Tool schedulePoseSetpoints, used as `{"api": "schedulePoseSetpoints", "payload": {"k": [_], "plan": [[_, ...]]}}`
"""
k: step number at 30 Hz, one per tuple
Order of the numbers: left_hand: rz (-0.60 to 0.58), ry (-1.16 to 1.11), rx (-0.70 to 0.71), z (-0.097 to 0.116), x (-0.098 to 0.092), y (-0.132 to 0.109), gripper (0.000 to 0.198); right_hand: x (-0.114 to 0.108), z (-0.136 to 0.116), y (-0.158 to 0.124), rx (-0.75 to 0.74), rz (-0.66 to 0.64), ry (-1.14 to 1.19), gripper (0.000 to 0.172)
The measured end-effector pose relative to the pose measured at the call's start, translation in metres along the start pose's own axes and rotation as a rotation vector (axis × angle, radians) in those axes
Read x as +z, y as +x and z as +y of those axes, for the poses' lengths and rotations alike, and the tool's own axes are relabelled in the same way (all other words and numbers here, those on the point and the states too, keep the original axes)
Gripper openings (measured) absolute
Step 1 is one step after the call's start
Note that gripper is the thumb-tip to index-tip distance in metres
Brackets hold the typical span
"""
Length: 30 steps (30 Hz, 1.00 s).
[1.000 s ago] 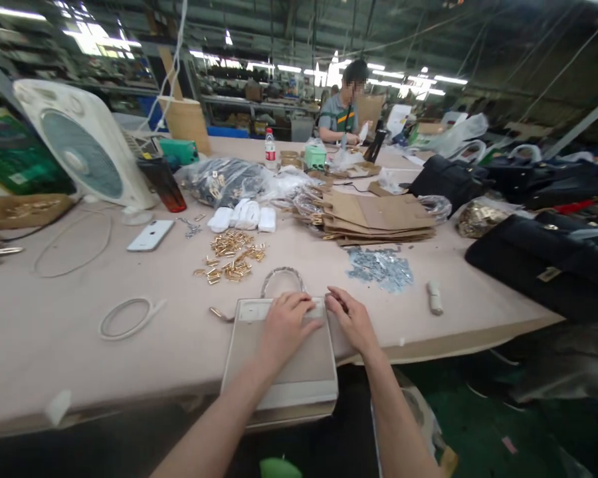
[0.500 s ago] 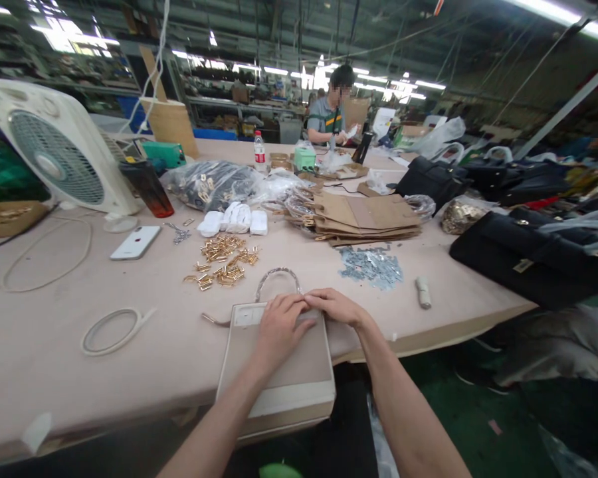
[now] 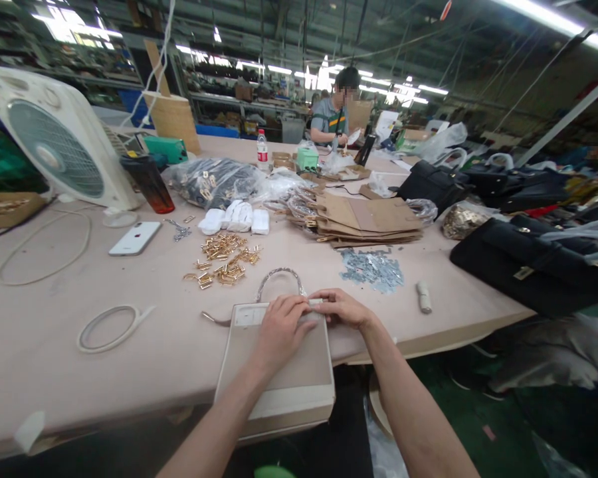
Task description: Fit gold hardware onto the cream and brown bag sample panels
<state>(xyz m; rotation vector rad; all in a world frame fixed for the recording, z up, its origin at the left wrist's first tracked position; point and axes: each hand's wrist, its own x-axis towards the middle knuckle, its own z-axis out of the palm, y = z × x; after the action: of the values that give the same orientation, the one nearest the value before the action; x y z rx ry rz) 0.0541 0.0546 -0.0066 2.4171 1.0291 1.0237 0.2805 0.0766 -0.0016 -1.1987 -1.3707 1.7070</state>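
A beige handbag lies at the table's front edge, its near end jutting out past it. Its looped handle is wrapped in clear plastic and points away from me. My left hand rests across the upper part of the bag, fingers bent over the top edge. At the top right corner my right hand grips the bag's edge, its fingertips close to those of my left. What lies beneath the fingertips is hidden. A thin strap sticks out on the bag's left side.
Gold buckles and grey metal plates lie beyond the bag. A tape roll, a phone and a fan are to the left. Brown bag pieces are stacked behind; a black handbag stands right. A co-worker is across the table.
My right hand's fingers have shifted slightly at the bag's corner and are more bent. The left hand stays almost in place on the bag.
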Motion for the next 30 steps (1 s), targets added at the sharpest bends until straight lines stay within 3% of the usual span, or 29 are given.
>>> {"api": "schedulePoseSetpoints", "payload": {"k": [10,17,25,28,30], "plan": [[0.003,-0.005,-0.012,0.001,-0.001,0.001,0.024,0.003,0.004,-0.006,-0.016,0.083,0.019,0.049],[0.024,-0.037,0.005,-0.001,0.001,0.003,0.037,0.005,0.002,-0.007,-0.060,0.072,0.039,0.054],[0.036,-0.004,0.006,-0.005,0.003,0.007,0.023,0.005,0.000,-0.006,-0.114,0.052,0.050,0.055],[0.023,0.048,0.039,-0.010,0.008,0.010,0.018,0.009,0.007,-0.004,-0.132,0.122,0.002,0.051],[0.008,0.083,0.063,-0.013,0.012,0.011,0.016,0.015,0.013,-0.003,-0.175,0.244,-0.056,0.045]]}}
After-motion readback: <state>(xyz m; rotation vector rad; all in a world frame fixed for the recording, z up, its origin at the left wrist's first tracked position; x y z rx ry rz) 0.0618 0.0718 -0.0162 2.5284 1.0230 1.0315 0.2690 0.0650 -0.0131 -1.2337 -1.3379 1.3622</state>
